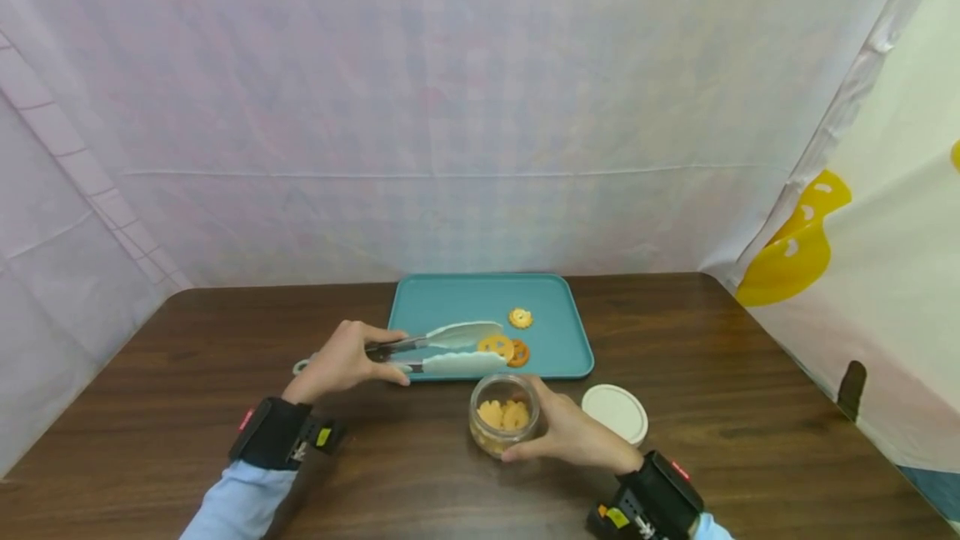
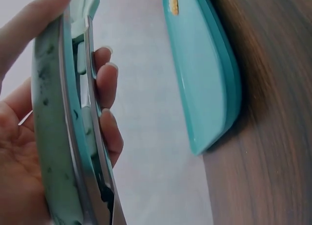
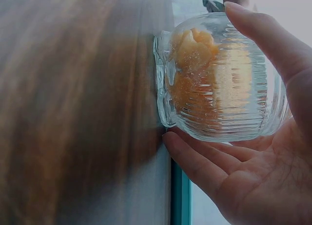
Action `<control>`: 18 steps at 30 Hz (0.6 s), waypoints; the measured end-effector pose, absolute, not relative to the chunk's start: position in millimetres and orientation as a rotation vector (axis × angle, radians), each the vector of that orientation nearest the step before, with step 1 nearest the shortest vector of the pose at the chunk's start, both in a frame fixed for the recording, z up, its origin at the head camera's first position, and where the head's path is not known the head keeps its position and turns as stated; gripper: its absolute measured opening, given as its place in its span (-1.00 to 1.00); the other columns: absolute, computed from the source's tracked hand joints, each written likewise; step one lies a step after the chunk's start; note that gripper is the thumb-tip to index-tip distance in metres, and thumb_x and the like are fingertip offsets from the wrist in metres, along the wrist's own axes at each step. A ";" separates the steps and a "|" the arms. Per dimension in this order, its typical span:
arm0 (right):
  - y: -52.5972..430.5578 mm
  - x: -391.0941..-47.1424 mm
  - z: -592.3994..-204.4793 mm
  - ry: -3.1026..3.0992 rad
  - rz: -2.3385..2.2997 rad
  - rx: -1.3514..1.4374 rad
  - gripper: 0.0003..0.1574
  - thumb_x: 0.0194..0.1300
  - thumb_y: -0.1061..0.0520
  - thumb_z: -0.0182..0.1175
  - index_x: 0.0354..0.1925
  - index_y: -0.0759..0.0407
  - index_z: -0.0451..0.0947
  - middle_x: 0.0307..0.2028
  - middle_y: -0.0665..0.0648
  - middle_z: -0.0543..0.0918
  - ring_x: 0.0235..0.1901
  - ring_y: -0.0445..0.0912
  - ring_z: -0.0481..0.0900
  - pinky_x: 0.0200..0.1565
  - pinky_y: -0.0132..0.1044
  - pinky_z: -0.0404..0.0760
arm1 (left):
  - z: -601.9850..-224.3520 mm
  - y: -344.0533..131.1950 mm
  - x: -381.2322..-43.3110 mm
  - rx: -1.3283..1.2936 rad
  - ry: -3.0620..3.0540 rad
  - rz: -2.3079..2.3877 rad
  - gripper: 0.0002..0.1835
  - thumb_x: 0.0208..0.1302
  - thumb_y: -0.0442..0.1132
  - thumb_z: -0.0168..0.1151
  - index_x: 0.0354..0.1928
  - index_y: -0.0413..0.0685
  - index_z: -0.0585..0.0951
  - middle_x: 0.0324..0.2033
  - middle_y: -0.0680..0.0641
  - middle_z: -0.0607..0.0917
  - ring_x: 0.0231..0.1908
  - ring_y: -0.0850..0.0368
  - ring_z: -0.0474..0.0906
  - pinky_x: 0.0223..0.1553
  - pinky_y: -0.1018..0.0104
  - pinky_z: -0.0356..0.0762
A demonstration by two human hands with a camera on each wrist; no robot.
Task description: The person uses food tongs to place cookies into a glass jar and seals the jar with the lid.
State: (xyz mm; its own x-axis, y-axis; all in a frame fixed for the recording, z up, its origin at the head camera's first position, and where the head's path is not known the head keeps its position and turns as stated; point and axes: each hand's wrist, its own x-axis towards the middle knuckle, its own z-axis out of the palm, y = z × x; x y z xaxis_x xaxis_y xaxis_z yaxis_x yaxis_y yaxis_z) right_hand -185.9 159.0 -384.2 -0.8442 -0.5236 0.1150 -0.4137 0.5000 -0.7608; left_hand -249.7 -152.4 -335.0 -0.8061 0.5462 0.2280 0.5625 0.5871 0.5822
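My left hand [image 1: 347,363] grips a pair of tongs [image 1: 465,363] with pale green tips, held low over the near part of the blue-green tray [image 1: 555,290]. In the left wrist view, thumb and fingers lie on opposite sides of the tongs' handles [image 2: 53,122]. The tips stand apart, and a round cookie [image 1: 495,346] shows between their ends, overlapping a pretzel-shaped cookie [image 1: 520,353]. My right hand [image 1: 562,427] holds a ribbed, lidless glass jar [image 1: 483,432] upright in front of the tray. Several cookies [image 3: 195,54] sit inside the jar, its base right at the tabletop.
A scalloped cookie [image 1: 521,318] lies farther back on the tray. Beside the right hand, a round white lid [image 1: 617,412] rests on the dark wooden table [image 1: 720,373]. Pale curtain cloth [image 1: 450,107] hangs behind the table's far edge and along both sides.
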 end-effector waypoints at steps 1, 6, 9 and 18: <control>158.9 -186.2 -384.5 2.610 -1.264 -0.823 0.09 -0.16 -0.23 0.33 0.26 0.06 0.08 0.10 0.25 0.47 0.04 0.06 0.42 0.03 0.10 0.41 | -334.0 -152.1 -248.4 -0.983 -2.770 -1.042 -0.32 -0.21 0.06 0.37 0.01 -0.17 0.55 -0.49 -0.11 0.67 -0.54 0.14 0.44 -0.42 0.19 0.31; 158.3 -186.4 -384.0 2.646 -1.234 -0.831 0.11 -0.17 -0.26 0.33 0.25 0.09 0.08 0.06 0.27 0.50 0.01 0.06 0.44 0.01 0.09 0.43 | -331.6 -152.3 -245.6 -1.048 -2.739 -1.067 -0.31 -0.20 0.08 0.35 0.01 -0.18 0.55 -0.32 -0.18 0.71 -0.50 0.21 0.48 -0.45 0.20 0.30; 158.0 -185.9 -383.2 2.648 -1.216 -0.811 0.13 -0.17 -0.25 0.33 0.26 0.12 0.07 0.06 0.28 0.50 0.01 0.07 0.44 0.01 0.09 0.43 | -331.7 -152.7 -245.8 -1.081 -2.726 -1.069 -0.31 -0.19 0.09 0.34 0.01 -0.19 0.55 -0.21 -0.25 0.70 -0.45 0.19 0.51 -0.45 0.22 0.34; 158.4 -186.5 -383.2 2.632 -1.199 -0.782 0.14 -0.15 -0.23 0.33 0.26 0.21 0.04 0.10 0.32 0.46 0.07 0.09 0.39 0.06 0.12 0.40 | -332.5 -152.7 -246.0 -1.171 -2.710 -1.146 -0.31 -0.17 0.09 0.33 0.01 -0.20 0.55 -0.10 -0.30 0.65 -0.24 0.02 0.58 -0.25 0.21 0.60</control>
